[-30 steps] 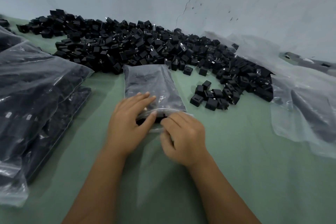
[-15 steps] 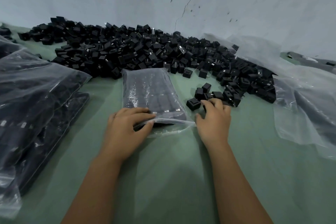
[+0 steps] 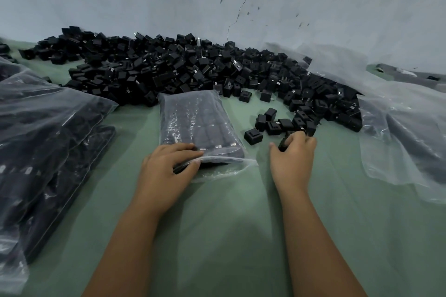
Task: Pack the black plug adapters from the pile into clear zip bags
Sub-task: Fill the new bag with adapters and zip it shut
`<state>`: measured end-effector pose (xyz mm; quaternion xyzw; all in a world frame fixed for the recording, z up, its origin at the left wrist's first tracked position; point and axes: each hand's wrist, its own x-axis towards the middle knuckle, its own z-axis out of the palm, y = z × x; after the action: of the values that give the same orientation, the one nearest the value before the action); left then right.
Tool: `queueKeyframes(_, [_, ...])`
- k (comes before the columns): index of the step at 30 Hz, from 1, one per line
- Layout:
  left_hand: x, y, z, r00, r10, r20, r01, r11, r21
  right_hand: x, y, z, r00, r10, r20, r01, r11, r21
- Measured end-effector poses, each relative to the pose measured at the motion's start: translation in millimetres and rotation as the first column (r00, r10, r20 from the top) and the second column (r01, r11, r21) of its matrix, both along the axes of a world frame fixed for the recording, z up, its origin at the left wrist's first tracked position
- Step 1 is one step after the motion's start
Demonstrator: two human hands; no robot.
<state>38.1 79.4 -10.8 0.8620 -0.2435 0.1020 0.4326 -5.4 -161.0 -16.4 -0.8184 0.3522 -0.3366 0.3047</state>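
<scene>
Head view: bag nearly full, mouth unsealed, next adapter being picked.
Left hand (image 3: 166, 171) grasps the open mouth of the clear zip bag (image 3: 195, 125), fingers flat on top and thumb under the lip, bag lying flat on the green bench (image 3: 229, 236). Right hand (image 3: 293, 154) is curled around a loose adapter (image 3: 283, 143) at the near edge of the pile (image 3: 183, 72), beside a single stray adapter (image 3: 253, 136). Handling guess: adapters are small rigid blocks, light singly, metal prongs could snag or pierce film, so pinch by the flat sides and feed body-first. Bag film is thin, limp and slick; loaded it will sag, so support it under the mouth, not by a corner. Filled bags in a big clear sack (image 3: 48, 140) on the left; loose plastic sheet (image 3: 398, 128) on the right.
</scene>
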Motion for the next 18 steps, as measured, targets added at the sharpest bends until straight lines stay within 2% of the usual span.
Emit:
queueKeyframes(3, [0.1, 0.4, -0.3, 1.0, -0.005, 0.006, 0.005, 1.0, 0.002, -2.5, -5.5, 1.7, 0.99, -0.087, 0.116, 0.068, 0.986, 0.153])
queueKeyframes(6, [1.0, 0.3, -0.6, 1.0, -0.01, 0.008, 0.01, 1.0, 0.005, -5.2, -6.0, 4.9, 0.962, 0.015, 0.272, -0.103, 0.945, 0.312])
queueKeyframes(9, [0.6, 0.2, -0.6, 1.0, -0.007, 0.002, 0.007, 1.0, -0.004, -5.7, -2.9, 2.6, 0.96, 0.231, 0.156, -0.265, 0.93, 0.255])
queueKeyframes(12, [0.2, 0.3, -0.5, 1.0, -0.007, 0.004, 0.007, 1.0, 0.001, -4.2, -2.6, -1.1, 0.972, 0.222, 0.078, -0.23, 0.966, 0.115])
queueKeyframes(15, [0.6, 0.5, -0.1, 1.0, -0.003, 0.004, 0.003, 1.0, -0.001, -4.9, 0.3, 0.4, 0.963, 0.265, 0.043, -0.268, 0.951, 0.155])
queueKeyframes(18, [-0.5, 0.6, 1.9, 1.0, -0.018, -0.011, 0.017, 1.0, -0.002, -6.2, 1.2, -2.0, 0.94, 0.311, -0.137, -0.313, 0.95, 0.009])
